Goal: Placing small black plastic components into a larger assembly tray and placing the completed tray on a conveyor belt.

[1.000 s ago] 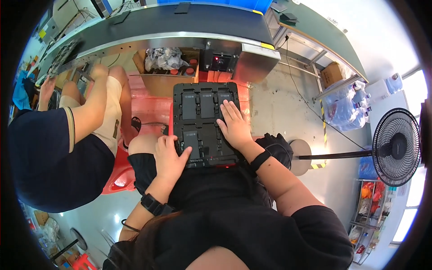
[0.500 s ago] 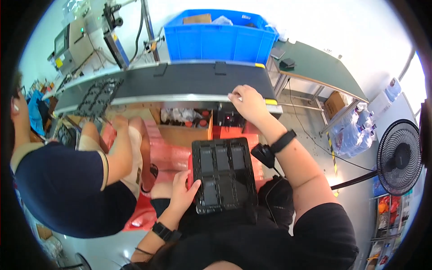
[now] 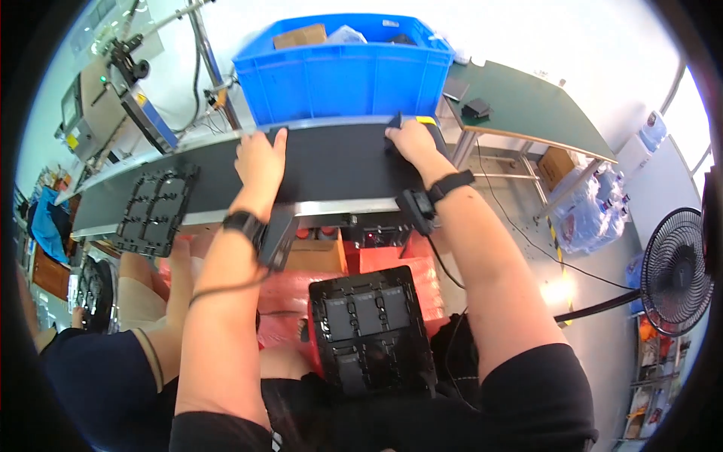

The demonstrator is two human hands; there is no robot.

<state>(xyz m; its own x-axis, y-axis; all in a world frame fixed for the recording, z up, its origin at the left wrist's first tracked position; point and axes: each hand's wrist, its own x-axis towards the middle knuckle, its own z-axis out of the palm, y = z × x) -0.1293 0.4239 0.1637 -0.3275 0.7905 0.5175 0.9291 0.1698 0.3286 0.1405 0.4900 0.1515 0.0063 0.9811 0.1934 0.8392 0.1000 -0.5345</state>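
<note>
Both my arms reach forward over the black conveyor belt (image 3: 331, 162). At the belt's far edge, the fingers of my left hand (image 3: 260, 164) curl over a flat black piece, mostly hidden behind them, while its thumb points up. My right hand (image 3: 413, 143) pinches another flat black piece (image 3: 393, 129) near the belt's right end. On my lap rests a black compartment tray (image 3: 407, 331), untouched by either hand. Several dark rectangular pieces (image 3: 369, 310) fill its upper row and one lower-left slot. Small black devices hang by cables from both my wrists.
A large blue bin (image 3: 343, 79) stands behind the belt. To the left, a person (image 3: 98, 369) sits near another black tray (image 3: 158, 207) on the belt. A green table (image 3: 527, 105) is at the back right, a black fan (image 3: 674, 271) at the far right.
My left hand has let go of the lap tray and moved forward to the belt's far edge. My right hand has moved farther over the belt onto a black piece. The view has shifted.
</note>
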